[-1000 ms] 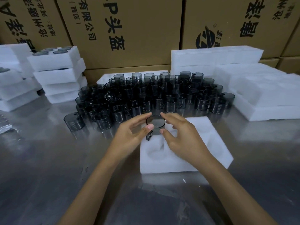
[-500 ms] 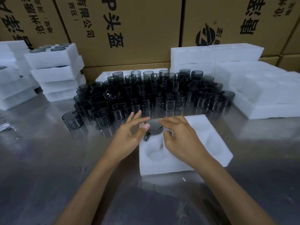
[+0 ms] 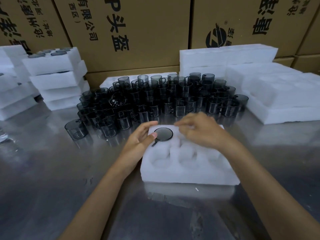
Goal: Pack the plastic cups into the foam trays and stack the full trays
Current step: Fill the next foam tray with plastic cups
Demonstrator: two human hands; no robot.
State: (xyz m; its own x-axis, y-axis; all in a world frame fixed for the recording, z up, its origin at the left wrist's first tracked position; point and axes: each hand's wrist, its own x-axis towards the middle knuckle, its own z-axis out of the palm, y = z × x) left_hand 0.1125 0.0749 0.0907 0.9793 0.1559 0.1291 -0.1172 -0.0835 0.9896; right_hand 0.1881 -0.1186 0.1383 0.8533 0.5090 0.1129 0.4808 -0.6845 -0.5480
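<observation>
A white rectangular foam tray [image 3: 188, 170] lay nearest on the shiny metal table [image 3: 52, 179], its round pockets bare except the one at 11 o'clock, where a smoky dark plastic cup [image 3: 163, 134] sat sunk to its rim. The left hand [image 3: 138, 141] rested at the tray's 9 o'clock edge, fingers loosely spread, thumb tip touching the cup's rim. The right hand [image 3: 202, 130] hovered above the tray's far side, at 3 o'clock from the cup, blurred; its fingers looked loosely curled and held nothing. Beyond, at 12 o'clock, stood a dense cluster of dark cups [image 3: 161, 99]. Stacked filled foam trays [image 3: 57, 78] rose at 10 o'clock, a pile of white foam trays [image 3: 277, 94] at 2 o'clock, and brown printed cardboard boxes [image 3: 138, 32] behind.
</observation>
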